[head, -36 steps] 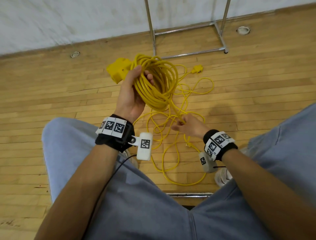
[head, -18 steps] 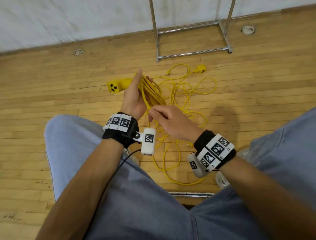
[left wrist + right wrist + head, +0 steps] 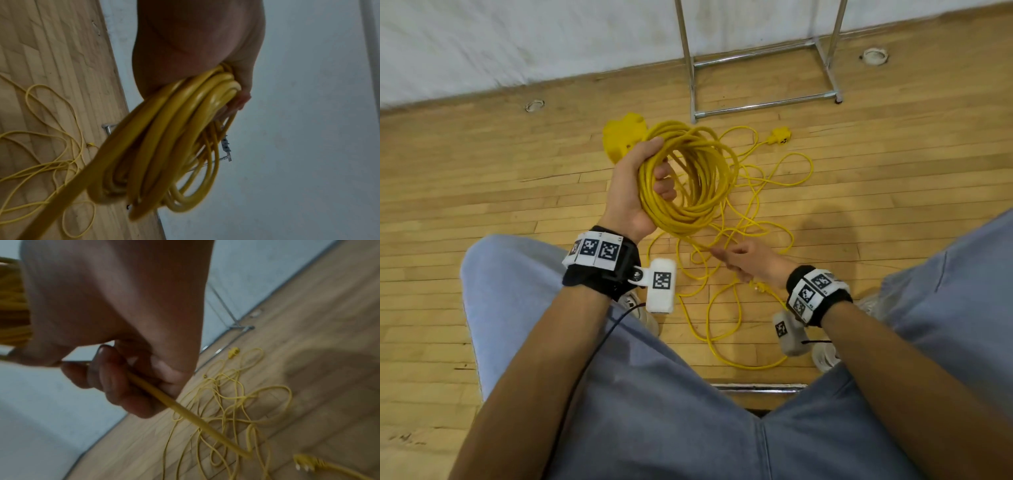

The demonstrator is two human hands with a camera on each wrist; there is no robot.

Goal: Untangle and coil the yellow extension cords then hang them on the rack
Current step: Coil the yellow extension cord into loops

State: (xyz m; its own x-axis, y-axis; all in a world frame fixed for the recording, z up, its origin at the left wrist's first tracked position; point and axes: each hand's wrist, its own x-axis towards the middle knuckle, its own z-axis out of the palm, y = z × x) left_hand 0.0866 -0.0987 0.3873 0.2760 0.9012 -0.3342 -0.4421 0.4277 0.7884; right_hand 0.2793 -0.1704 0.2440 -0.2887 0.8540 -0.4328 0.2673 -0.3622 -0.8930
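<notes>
My left hand [image 3: 631, 192] grips the half-made coil of thick yellow cord [image 3: 688, 178] at frame centre, my right hand [image 3: 751, 262] pinches its loose strand, while thin yellow cord [image 3: 767, 192] lies tangled below the metal rack [image 3: 760, 61], nothing hung.

The person wears loose trousers [image 3: 654, 411] of a light grey-blue cloth, with a seam down the middle. Both forearms are bare, with no sleeves in view. Just behind the left hand [image 3: 630, 192] a black wristband [image 3: 599, 274] circles the wrist, and on top of it sits a white strip with three square black-and-white markers [image 3: 594, 248]. Beside that band a metal screw fixes a white, rounded camera block [image 3: 661, 289] bearing one more square marker, and a thin black cable [image 3: 602, 339] runs from beneath it across the trousers. Behind the right hand [image 3: 753, 262] is a like black band with white marker patches [image 3: 813, 291], and below it a second white block [image 3: 787, 334]. Below each band a white shoe [image 3: 825, 356] partly shows.
</notes>
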